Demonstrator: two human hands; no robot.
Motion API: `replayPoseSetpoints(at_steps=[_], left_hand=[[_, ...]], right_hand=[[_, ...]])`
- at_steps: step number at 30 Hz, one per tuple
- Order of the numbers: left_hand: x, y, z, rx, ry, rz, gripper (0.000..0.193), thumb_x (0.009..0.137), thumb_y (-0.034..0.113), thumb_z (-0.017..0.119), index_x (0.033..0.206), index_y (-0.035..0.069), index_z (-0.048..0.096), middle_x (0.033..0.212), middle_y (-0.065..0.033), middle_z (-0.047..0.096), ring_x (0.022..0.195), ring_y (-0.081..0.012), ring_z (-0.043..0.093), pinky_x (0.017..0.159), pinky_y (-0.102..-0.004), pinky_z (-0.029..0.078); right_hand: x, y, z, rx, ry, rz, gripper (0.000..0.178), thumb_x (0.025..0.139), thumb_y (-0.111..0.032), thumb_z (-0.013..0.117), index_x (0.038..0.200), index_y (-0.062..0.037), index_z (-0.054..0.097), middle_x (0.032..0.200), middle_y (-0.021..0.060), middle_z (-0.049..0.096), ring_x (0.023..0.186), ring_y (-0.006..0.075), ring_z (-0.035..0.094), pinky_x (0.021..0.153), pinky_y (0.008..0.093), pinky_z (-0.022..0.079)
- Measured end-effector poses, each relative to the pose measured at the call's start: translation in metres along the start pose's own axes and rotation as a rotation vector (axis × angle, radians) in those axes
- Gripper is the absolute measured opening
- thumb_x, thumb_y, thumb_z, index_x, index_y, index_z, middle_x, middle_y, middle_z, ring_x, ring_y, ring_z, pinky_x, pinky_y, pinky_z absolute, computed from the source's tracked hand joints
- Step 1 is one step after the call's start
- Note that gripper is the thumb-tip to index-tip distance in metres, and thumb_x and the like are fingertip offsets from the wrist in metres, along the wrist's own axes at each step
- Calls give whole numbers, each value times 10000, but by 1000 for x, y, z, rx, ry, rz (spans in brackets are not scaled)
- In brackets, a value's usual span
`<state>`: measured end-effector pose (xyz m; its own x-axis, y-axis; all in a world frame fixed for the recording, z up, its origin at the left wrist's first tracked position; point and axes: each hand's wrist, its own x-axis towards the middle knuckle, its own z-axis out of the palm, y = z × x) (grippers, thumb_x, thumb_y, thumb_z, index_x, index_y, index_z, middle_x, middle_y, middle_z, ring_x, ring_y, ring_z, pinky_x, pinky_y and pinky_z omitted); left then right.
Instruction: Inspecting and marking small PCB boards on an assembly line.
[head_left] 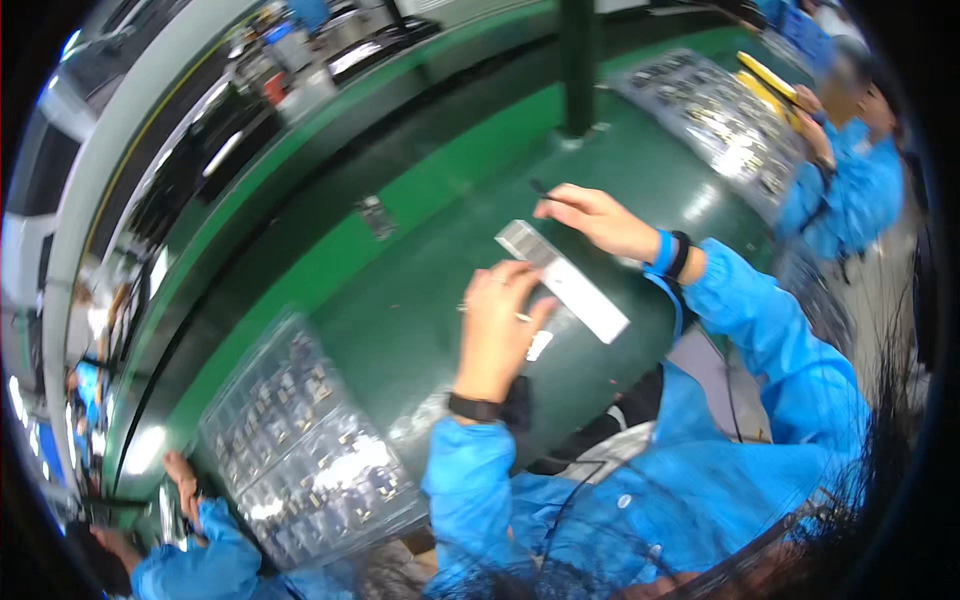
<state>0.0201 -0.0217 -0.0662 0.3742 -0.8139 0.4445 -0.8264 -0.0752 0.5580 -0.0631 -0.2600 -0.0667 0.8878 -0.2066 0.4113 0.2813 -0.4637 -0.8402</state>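
A long white bar-shaped piece [585, 298], with a greyish block-like far end, lies slanted over the green table. The fingers of my left hand [492, 325] rest at its left edge near that end, with the thumb beside it; it looks held there. Above the bar, my right hand [600, 222] is closed with the fingertips pinched around a thin dark tool [540, 188]. Only the tool's short dark end shows, so its exact kind cannot be told. Both wrists carry dark bands, and a blue strap circles the right one.
A clear tray of small metal parts [310, 450] lies at left, another such tray [700, 110] at far right. A small metal part [376, 216] sits near the far ledge. Behind rises a green post [578, 70]. Blue-sleeved co-workers work at right [850, 190] and lower left [205, 555].
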Motion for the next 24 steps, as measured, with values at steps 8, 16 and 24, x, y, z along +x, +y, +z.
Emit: replayPoseSetpoints(at_steps=[8, 16, 24], left_hand=[[-6, 26, 53, 13, 56, -46, 939, 668, 323, 918, 1448, 0, 509, 1526, -176, 466, 1475, -364, 380, 1257, -633, 208], [-18, 32, 42, -59, 5, -203, 925, 728, 301, 827, 1513, -17, 456, 1572, -197, 434, 1525, -374, 330, 1291, -609, 126], [-14, 28, 37, -16, -7, -199, 647, 890, 266, 753, 1449, 12, 550, 1530, -156, 500, 1507, -324, 381, 1277, -589, 191]], right_hand=[[-16, 12, -23, 89, -163, 360, 215, 1071, -241, 600, 965, -68, 529, 777, -5, 553, 594, 57, 497, 518, 223, 387], [-36, 6, -4, 205, -181, 441, 141, 1022, -128, 648, 1106, -39, 577, 934, 1, 627, 775, 65, 582, 656, 222, 470], [-37, -14, 1, 395, -79, 523, 192, 987, -41, 642, 1146, -9, 537, 1029, 90, 679, 834, 124, 669, 694, 235, 545]])
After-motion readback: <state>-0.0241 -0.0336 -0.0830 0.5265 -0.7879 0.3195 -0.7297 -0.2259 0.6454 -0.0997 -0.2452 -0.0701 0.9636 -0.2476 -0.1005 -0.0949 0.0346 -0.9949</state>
